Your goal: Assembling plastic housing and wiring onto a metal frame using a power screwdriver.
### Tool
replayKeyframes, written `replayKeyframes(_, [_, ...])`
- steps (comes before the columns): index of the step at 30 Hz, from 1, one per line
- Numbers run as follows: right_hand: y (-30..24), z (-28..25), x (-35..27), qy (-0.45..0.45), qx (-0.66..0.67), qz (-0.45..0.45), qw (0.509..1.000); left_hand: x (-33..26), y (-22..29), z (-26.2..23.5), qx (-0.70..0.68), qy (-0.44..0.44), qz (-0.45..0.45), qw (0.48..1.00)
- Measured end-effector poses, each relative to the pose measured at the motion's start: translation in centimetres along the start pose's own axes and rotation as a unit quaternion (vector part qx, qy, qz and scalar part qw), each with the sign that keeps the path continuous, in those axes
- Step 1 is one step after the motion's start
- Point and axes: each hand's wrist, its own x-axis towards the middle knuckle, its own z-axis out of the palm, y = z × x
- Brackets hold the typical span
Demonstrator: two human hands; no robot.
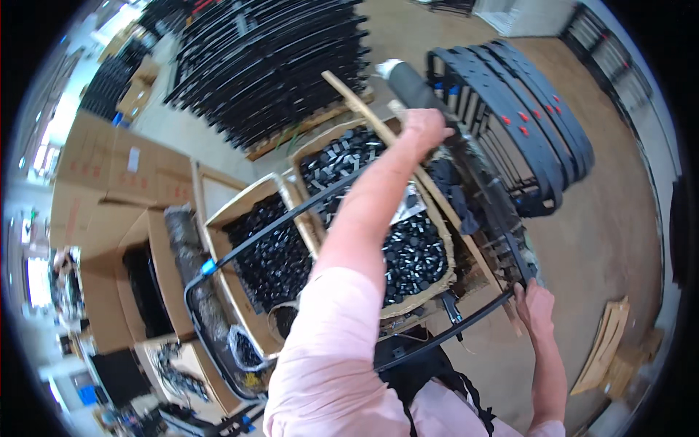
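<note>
A long black tubular frame (295, 212) with rounded corners and a blue clip (209, 266) lies across the boxes of parts. At its far right corner, my left hand (426, 130) is closed, the arm stretched over the boxes; the finger contact is partly hidden. My right hand (536, 306) wraps round the near right corner of the same frame. Below it, small black plastic pieces (269, 255) fill one open box, and black and shiny pieces (413, 251) fill the box beside it. My left arm covers part of both.
A wooden strip (466, 231) slants over the right box. Black curved frames with red bits (539, 109) stand to the right. Behind is a tall stack of black frames (277, 62). Cardboard boxes (124, 164) stand left; flat cardboard (603, 348) lies on the right floor.
</note>
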Motion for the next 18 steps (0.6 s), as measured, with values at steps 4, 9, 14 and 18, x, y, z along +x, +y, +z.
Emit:
replayKeyframes(4, [-0.4,0.7,0.7,0.006,-0.017,-0.005,1.0,2.0,-1.8,2.5,0.062,0.047,0.03,0.996])
replayKeyframes(9, [-2.9,1.8,2.1,0.007,-0.052,-0.031,0.998,-1.9,-6.6,3.8,0.126,0.171,0.009,0.977])
replayKeyframes(14, [1.8,1.9,0.0,0.027,-0.056,0.0,0.998,-10.5,1.5,6.5,-0.156,0.364,0.031,0.918])
replayKeyframes(18, [-0.4,0.8,0.5,0.005,-0.04,-0.008,0.999,-21.8,-2.8,10.7,-0.177,0.271,-0.029,0.946])
